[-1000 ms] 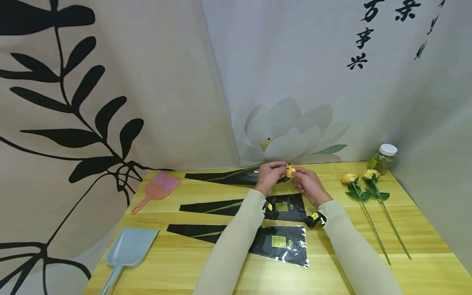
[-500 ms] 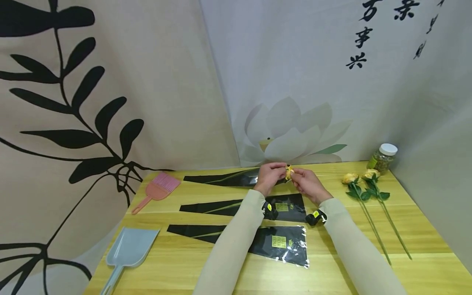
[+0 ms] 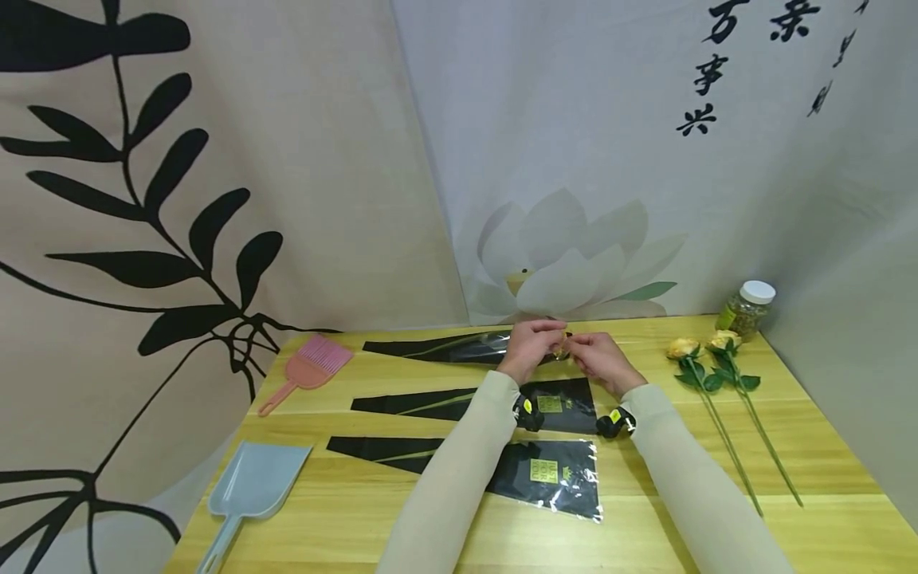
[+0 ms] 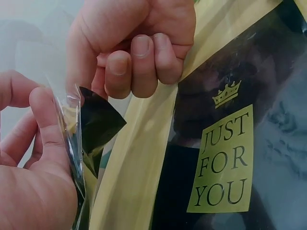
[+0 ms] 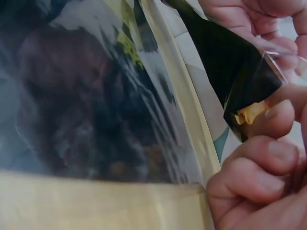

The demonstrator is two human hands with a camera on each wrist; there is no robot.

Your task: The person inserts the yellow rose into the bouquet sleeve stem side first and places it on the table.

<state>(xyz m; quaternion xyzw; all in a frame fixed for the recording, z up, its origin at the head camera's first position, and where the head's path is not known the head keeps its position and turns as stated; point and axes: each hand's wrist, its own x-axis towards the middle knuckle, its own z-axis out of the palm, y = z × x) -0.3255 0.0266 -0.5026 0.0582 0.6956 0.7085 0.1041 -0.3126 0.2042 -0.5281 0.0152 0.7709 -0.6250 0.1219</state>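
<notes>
A black and clear flower sleeve (image 3: 430,348) lies at the back of the table, a green stem showing through its film. My left hand (image 3: 529,348) holds its wide end, with thumb and fingers on the clear film in the left wrist view. Opposite, my right hand (image 3: 598,356) pinches the rim of that end, other fingers curled. Between them yellow rose petals (image 5: 252,113) peek out under the black film; most of the bloom is hidden by fingers and film. Two more sleeves, a middle one (image 3: 574,399) and a front one (image 3: 502,470), each hold a stem.
Two yellow roses (image 3: 684,348) with green stems lie on the right, near a white-lidded jar (image 3: 746,309). A pink brush (image 3: 308,367) and a light-blue dustpan (image 3: 258,482) lie on the left of the wooden table (image 3: 323,526). A printed curtain hangs behind.
The yellow bloom showed openly between my hands a second ago; now the sleeve's end and my fingers mostly cover it. My hands have drawn slightly closer together.
</notes>
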